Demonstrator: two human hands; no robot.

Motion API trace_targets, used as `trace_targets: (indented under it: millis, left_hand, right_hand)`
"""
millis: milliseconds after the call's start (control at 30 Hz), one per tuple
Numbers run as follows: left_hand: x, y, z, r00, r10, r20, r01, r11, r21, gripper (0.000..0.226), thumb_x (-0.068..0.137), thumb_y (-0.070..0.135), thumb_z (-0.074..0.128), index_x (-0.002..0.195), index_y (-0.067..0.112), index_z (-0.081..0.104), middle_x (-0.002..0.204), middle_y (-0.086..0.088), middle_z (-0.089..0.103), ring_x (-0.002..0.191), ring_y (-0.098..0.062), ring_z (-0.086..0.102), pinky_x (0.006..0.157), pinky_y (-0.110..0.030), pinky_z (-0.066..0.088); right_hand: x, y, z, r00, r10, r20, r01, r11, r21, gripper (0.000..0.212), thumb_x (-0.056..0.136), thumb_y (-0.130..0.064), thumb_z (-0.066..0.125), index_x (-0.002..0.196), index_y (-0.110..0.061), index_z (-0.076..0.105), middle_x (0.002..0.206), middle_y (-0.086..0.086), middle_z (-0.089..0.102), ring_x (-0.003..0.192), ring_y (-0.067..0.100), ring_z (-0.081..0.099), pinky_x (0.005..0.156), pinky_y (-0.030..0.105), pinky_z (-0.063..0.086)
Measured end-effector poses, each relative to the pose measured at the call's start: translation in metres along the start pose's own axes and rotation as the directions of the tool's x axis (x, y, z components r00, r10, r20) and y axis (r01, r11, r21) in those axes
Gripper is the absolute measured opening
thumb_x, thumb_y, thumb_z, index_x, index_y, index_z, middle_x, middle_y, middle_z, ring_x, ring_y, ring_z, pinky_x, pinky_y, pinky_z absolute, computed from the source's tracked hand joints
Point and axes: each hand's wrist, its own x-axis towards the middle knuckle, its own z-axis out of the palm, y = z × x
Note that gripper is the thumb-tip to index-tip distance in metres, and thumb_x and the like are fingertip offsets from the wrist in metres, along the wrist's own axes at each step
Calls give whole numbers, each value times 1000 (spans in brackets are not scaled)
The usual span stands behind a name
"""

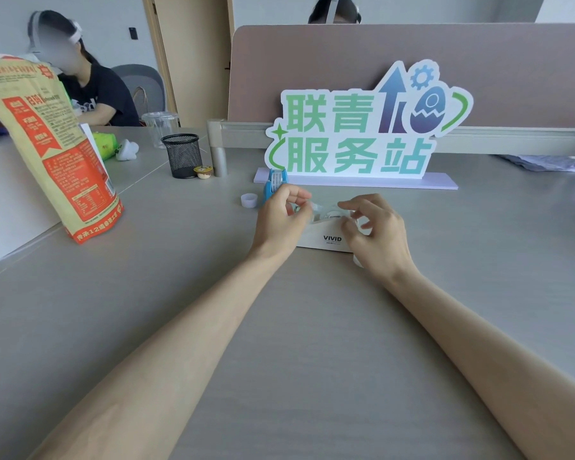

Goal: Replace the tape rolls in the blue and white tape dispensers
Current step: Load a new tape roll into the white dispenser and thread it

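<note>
The white tape dispenser, marked VIVID, sits on the grey desk between my hands. A clear tape roll rests in its top. My left hand pinches what looks like a strip of clear tape at the dispenser's left end. My right hand hovers over the right end with fingers curled around the roll area; its grip is partly hidden. The blue tape dispenser stands upright just behind my left hand. A small white ring-shaped core lies left of the blue dispenser.
A large sign on a lilac base stands behind the dispensers. A black mesh pen cup, a small pudding cup and a tall snack bag are at the left. Two people sit beyond the desk and partition.
</note>
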Motion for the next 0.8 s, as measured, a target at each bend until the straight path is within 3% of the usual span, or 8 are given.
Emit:
trace_targets:
  millis: [233,433,667,800]
  left_hand:
    - [0,2,1,1000,1,1,-1,1000,-10,12,85,13,61,95,20,63,91,7,61,64,8,46,62,-3,37]
    - [1,3,-1,1000,-23,-1,23,998,-54,12,86,10,60,93,20,61,95,5,61,75,-5,48,64,-3,38]
    - [8,2,-6,993,-114,-36,107,982,-156,14,84,8,59,91,21,60,91,3,61,83,-11,57,63,-3,40]
    - [12,-1,-9,982,-179,-57,165,966,-199,14,86,8,57,96,17,61,90,4,60,76,-6,56,67,-16,42]
  right_hand:
    - [-2,-5,-1,1000,-12,2,12,999,-30,34,77,-20,55,105,-18,73,104,-7,62,86,9,58,82,30,50]
    - [-2,-4,-2,999,-2,32,2,1000,1,37,76,-20,55,109,-16,71,106,-6,59,89,9,57,83,26,47]
    - [-1,-1,2,994,-33,100,36,999,-26,54,77,-28,58,130,-19,57,129,0,51,119,17,51,94,22,37]
    - [0,3,3,987,-39,157,50,996,-68,55,83,-22,65,137,-19,51,140,1,46,128,18,47,96,21,34]
